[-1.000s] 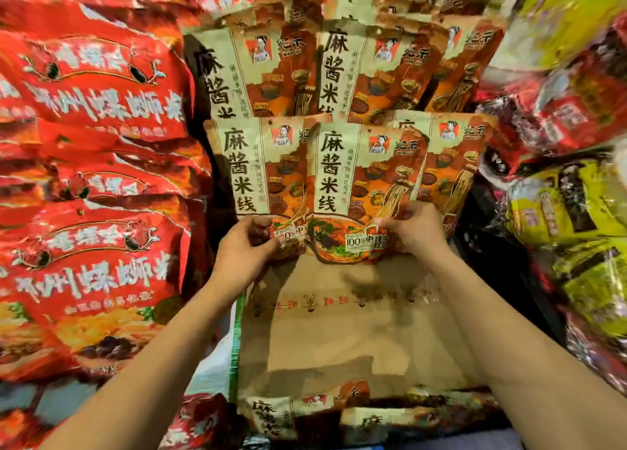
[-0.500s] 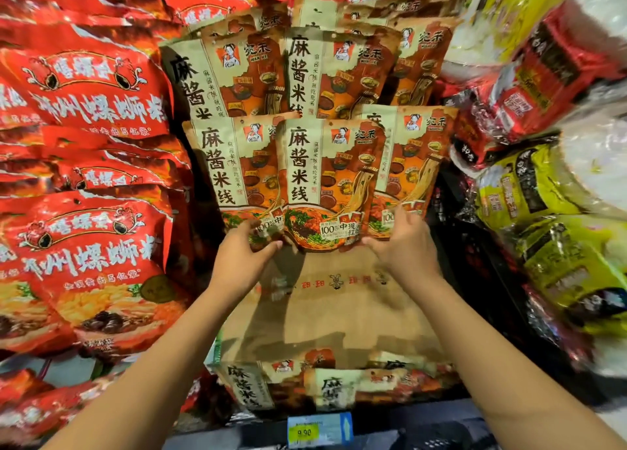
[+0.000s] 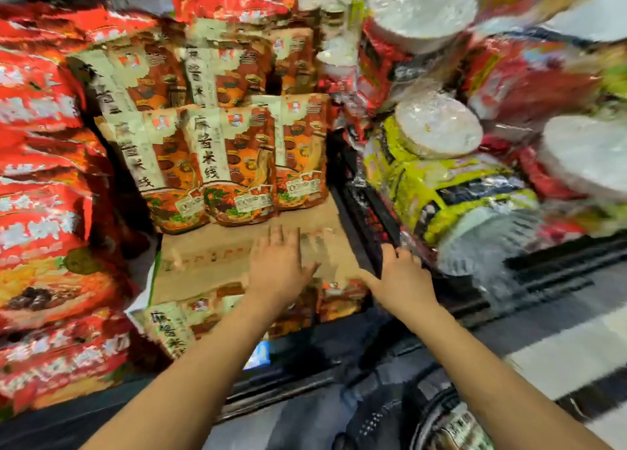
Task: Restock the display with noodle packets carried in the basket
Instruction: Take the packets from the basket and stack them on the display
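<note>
Head view, blurred by motion: six brown-and-cream noodle packets (image 3: 234,164) stand upright in the display in two rows. Three are in front along the top back edge of a cardboard box (image 3: 203,263), and three are behind and above them. At least two more packets of the same kind lie below the box's front edge, but the blur hides the exact number.

The left hand (image 3: 278,266) hovers in front of the box face just under the front row, fingers straight and spread, holding nothing. The right hand (image 3: 403,276) is at the box's right edge with its thumb out to the left and its fingers loosely bent. Its fingertips touch a black divider (image 3: 373,232), and it grips nothing.

Stacked red packets (image 3: 44,212) fill the left side. On the right are yellow-green packets (image 3: 451,185) and at least three white bowl lids (image 3: 437,127).

One dark basket (image 3: 425,415) shows at the bottom edge, under the right forearm. Something printed lies in it, too blurred to name.
</note>
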`<state>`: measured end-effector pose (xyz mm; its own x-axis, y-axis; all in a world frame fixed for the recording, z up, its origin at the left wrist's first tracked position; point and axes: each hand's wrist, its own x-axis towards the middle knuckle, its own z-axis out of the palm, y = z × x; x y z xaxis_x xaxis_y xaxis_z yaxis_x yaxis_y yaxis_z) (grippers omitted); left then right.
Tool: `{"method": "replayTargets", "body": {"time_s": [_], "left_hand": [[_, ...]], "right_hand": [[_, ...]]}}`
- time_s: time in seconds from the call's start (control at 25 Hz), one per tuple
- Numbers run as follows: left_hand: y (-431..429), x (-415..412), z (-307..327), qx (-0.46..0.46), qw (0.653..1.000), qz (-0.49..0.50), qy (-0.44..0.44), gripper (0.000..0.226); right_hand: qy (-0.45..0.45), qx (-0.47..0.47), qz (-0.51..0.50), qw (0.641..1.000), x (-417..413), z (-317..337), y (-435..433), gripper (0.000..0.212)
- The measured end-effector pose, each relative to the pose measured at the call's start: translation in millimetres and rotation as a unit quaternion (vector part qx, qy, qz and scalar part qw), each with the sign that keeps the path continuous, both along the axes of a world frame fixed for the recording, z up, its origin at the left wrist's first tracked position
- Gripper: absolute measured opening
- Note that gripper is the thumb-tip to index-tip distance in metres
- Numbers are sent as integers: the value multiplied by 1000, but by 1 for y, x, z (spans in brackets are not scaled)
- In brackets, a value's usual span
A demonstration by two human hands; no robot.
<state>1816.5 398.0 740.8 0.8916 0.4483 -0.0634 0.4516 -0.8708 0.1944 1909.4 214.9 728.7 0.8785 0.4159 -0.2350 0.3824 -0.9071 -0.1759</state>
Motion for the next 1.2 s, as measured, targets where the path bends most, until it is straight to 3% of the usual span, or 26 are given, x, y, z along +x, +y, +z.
{"method": "replayTargets", "body": {"time_s": [0.2, 0.44, 0.8, 1.04, 1.2], "left_hand": [[-84, 5, -7, 7, 986, -163, 11, 78], [-179, -34, -51, 14, 932, -354, 76, 84], [-316, -56, -135, 41, 869, -450, 199, 88], [-402, -20, -224, 65, 836, -442, 318, 88], [-449, 20, -293, 106, 802, -448, 380, 92]], "right_hand": [[23, -3, -179, 983, -48, -15, -99, 78], [111, -28, -364, 924, -162, -54, -205, 75], [227, -4, -546, 807, -272, -130, -349, 77], [305, 44, -586, 750, -267, -217, -441, 83], [327, 67, -587, 737, -235, -279, -493, 77]]}}
